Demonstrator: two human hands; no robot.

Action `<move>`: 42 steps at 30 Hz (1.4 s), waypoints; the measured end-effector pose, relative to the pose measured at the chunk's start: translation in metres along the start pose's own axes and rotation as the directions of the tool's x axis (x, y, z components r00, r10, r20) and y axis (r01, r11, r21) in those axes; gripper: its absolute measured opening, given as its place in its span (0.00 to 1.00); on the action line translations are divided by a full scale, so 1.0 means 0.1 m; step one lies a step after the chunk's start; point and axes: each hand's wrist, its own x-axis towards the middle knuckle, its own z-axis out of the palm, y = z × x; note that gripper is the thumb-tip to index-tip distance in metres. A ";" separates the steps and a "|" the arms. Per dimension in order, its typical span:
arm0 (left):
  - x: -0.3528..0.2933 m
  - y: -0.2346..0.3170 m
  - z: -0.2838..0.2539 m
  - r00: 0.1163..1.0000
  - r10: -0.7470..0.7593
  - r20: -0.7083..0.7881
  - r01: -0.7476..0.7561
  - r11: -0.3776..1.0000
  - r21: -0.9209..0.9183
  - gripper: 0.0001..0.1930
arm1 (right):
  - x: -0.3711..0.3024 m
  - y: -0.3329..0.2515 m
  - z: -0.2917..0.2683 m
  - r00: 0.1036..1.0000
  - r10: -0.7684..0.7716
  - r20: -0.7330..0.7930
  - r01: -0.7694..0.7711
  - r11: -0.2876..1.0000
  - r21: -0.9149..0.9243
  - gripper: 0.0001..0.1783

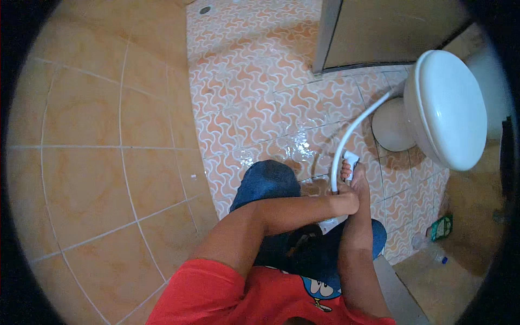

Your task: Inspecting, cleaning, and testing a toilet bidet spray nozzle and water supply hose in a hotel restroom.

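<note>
My right hand (358, 176) is closed around a white handheld sprayer (351, 160), its head pointing away from me. Just below it, my left hand (346, 201) is closed at the lower end of a white hose (346, 135). My left forearm reaches across my knees to get there. From my hands the hose bends up and to the right, toward the toilet's base. The join between hose and sprayer is hidden by my hands.
A white toilet (452, 111) with its lid down stands at the right. Wet patterned tiles (260, 124) cover the floor. An orange tiled wall (86, 179) rises at the left, a door panel (390, 35) at the far side. A green packet (441, 227) and a clear bottle (430, 249) lie lower right.
</note>
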 end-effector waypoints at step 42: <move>0.31 -0.64 -0.23 0.939 -0.310 -0.150 0.242 0.903 -0.355 0.11 | 0.28 -0.13 0.53 0.975 -0.187 0.120 0.161 0.967 0.197 0.14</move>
